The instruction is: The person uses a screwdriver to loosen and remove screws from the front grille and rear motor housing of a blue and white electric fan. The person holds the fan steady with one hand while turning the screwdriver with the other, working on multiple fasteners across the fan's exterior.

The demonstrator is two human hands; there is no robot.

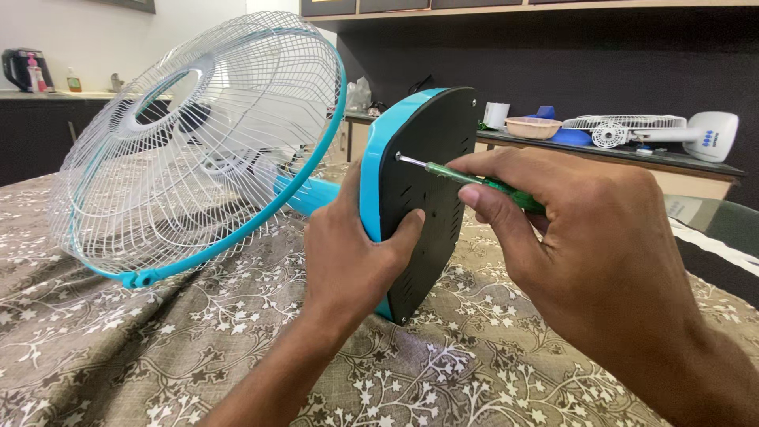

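Observation:
A table fan lies on its side on a floral cloth. Its white wire guard (198, 142) with a blue rim faces left, and its blue base (371, 158) with a black underside (431, 198) faces me. My left hand (348, 253) grips the edge of the base, thumb pressed on the black underside. My right hand (577, 245) holds a green-handled screwdriver (466, 178); its metal tip touches the upper left of the black underside.
The brown floral cloth (158, 348) covers the surface under the fan. Behind, a counter (680, 158) carries a second small white fan (648, 130), a bowl and a paper roll. A kettle and bottles stand on a far left counter.

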